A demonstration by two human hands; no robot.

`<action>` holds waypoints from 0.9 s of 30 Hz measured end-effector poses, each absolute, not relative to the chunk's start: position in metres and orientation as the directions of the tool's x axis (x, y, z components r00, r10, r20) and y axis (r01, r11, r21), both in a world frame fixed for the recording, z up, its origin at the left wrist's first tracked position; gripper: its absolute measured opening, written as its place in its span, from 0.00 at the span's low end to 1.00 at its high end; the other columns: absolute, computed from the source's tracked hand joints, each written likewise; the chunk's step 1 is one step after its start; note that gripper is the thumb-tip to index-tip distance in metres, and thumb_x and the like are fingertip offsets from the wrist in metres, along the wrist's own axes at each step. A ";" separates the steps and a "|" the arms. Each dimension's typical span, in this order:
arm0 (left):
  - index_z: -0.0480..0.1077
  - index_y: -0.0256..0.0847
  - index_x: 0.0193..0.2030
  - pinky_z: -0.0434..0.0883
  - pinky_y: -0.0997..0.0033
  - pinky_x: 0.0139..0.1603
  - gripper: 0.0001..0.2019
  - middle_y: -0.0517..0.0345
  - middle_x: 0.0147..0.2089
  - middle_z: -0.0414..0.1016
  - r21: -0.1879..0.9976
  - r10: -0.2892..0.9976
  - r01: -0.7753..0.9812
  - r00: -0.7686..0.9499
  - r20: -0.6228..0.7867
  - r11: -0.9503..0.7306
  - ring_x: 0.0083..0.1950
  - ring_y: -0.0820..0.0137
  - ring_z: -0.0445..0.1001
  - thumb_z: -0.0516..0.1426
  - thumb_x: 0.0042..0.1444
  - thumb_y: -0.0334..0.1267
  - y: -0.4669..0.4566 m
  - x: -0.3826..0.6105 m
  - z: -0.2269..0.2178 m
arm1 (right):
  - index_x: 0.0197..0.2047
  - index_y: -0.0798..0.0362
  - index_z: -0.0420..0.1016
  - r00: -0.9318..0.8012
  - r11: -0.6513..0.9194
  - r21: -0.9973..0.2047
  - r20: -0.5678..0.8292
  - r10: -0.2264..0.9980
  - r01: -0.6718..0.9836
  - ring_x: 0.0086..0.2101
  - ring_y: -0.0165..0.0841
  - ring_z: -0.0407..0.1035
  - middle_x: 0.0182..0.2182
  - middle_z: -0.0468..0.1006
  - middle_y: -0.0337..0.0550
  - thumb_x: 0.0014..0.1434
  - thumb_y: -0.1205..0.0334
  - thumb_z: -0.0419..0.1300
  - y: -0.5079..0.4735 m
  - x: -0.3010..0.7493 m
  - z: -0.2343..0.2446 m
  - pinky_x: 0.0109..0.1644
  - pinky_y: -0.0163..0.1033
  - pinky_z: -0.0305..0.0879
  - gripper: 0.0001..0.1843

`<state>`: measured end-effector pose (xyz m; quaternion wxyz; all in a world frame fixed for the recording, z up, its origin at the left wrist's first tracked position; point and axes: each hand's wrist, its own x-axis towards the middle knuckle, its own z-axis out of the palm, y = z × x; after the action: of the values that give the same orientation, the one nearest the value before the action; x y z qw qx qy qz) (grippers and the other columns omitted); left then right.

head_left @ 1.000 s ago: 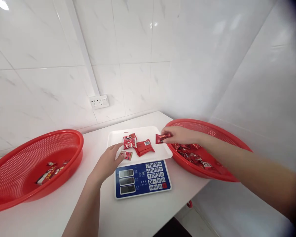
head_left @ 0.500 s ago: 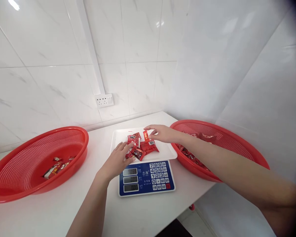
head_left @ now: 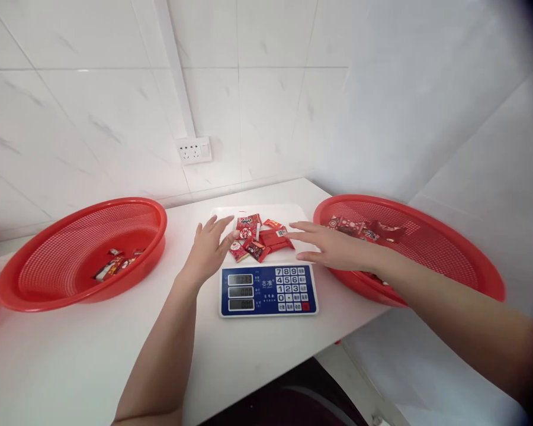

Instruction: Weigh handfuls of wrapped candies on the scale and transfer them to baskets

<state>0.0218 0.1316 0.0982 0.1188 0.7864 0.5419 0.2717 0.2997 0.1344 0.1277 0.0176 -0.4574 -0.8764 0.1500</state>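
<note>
Several red snack packets lie in a loose pile on the white pan of a digital scale. My left hand is beside the pile on its left, fingers apart and holding nothing. On the right, my right hand hovers near the packets with its fingers spread, also holding nothing. A small orange-red packet rests at the back of the pile. The scale's blue front panel carries three displays and a keypad; the digits are too small to read surely.
To the left stands a red mesh basket with a few packets at its bottom. Another red basket with packets is at the right, partly behind my right forearm. A wall socket is above the white table.
My right hand has let go of the small orange-red packet onto the pile and drawn back to the right. My left hand has lifted away from the packets. The view has tilted down.
</note>
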 end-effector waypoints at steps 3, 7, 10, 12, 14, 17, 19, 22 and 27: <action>0.65 0.44 0.55 0.56 0.48 0.63 0.21 0.49 0.58 0.70 0.602 0.846 0.686 0.036 0.533 -0.409 0.62 0.59 0.63 0.47 0.61 0.51 0.123 0.018 0.112 | 0.64 0.43 0.59 -0.499 0.465 -0.282 -0.058 0.865 0.839 0.64 0.46 0.46 0.66 0.52 0.41 0.60 0.47 0.51 0.116 0.316 0.136 0.63 0.56 0.51 0.29; 0.67 0.43 0.50 0.64 0.58 0.58 0.15 0.53 0.48 0.74 0.617 0.566 0.514 -0.277 0.777 -0.595 0.54 0.67 0.70 0.47 0.63 0.45 0.107 0.017 0.130 | 0.63 0.43 0.61 -0.366 0.363 -0.260 0.039 0.930 0.894 0.63 0.46 0.49 0.64 0.57 0.39 0.61 0.47 0.49 0.091 0.345 0.140 0.62 0.56 0.54 0.28; 0.68 0.43 0.47 0.66 0.55 0.57 0.13 0.56 0.42 0.74 0.565 0.417 0.379 -0.405 0.813 -0.733 0.48 0.69 0.73 0.47 0.63 0.43 0.099 0.017 0.139 | 0.63 0.39 0.60 -0.276 0.272 -0.287 0.027 0.961 0.919 0.60 0.45 0.57 0.61 0.64 0.35 0.61 0.47 0.48 0.081 0.368 0.136 0.59 0.53 0.61 0.27; 0.69 0.44 0.46 0.67 0.54 0.56 0.13 0.58 0.40 0.73 0.539 0.377 0.322 -0.448 0.811 -0.778 0.46 0.69 0.74 0.48 0.63 0.43 0.096 0.017 0.142 | 0.62 0.36 0.60 -0.215 0.201 -0.297 -0.014 0.977 0.933 0.57 0.46 0.61 0.58 0.67 0.33 0.60 0.46 0.48 0.078 0.381 0.132 0.56 0.53 0.65 0.26; 0.69 0.45 0.45 0.68 0.54 0.55 0.12 0.58 0.39 0.73 0.532 0.366 0.301 -0.465 0.806 -0.791 0.46 0.68 0.74 0.48 0.63 0.44 0.095 0.018 0.144 | 0.61 0.35 0.62 -0.174 0.152 -0.301 -0.045 0.984 0.941 0.56 0.48 0.62 0.58 0.68 0.34 0.60 0.44 0.49 0.078 0.391 0.127 0.54 0.54 0.67 0.26; 0.69 0.45 0.45 0.68 0.53 0.55 0.12 0.58 0.39 0.73 0.526 0.360 0.304 -0.461 0.811 -0.794 0.45 0.68 0.74 0.48 0.62 0.43 0.094 0.019 0.144 | 0.61 0.36 0.62 -0.191 0.161 -0.328 -0.062 0.980 0.931 0.56 0.48 0.62 0.58 0.67 0.33 0.59 0.44 0.49 0.078 0.397 0.122 0.55 0.54 0.67 0.27; 0.69 0.44 0.45 0.69 0.53 0.54 0.12 0.58 0.38 0.73 0.517 0.355 0.314 -0.449 0.820 -0.796 0.45 0.68 0.74 0.48 0.62 0.43 0.094 0.019 0.144 | 0.61 0.36 0.62 -0.201 0.170 -0.342 -0.059 0.978 0.924 0.56 0.48 0.63 0.57 0.68 0.32 0.60 0.46 0.50 0.078 0.397 0.121 0.55 0.53 0.67 0.26; 0.69 0.45 0.45 0.69 0.53 0.54 0.11 0.58 0.39 0.73 0.527 0.371 0.324 -0.435 0.821 -0.786 0.44 0.69 0.74 0.48 0.63 0.43 0.093 0.020 0.145 | 0.59 0.36 0.65 -0.192 0.167 -0.345 -0.041 0.980 0.924 0.54 0.48 0.65 0.55 0.71 0.33 0.61 0.49 0.50 0.077 0.389 0.123 0.54 0.52 0.68 0.23; 0.68 0.45 0.46 0.69 0.54 0.54 0.11 0.58 0.39 0.73 0.524 0.370 0.338 -0.426 0.826 -0.782 0.44 0.69 0.74 0.48 0.63 0.42 0.092 0.021 0.145 | 0.59 0.43 0.67 -0.305 0.287 -0.336 -0.001 0.952 0.897 0.55 0.48 0.63 0.56 0.69 0.38 0.61 0.51 0.49 0.082 0.342 0.132 0.56 0.55 0.64 0.24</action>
<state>0.0214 0.0921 0.1455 0.0103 0.5354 0.3302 0.7773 0.3421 0.0815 0.1316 0.1003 -0.5810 -0.7958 0.1382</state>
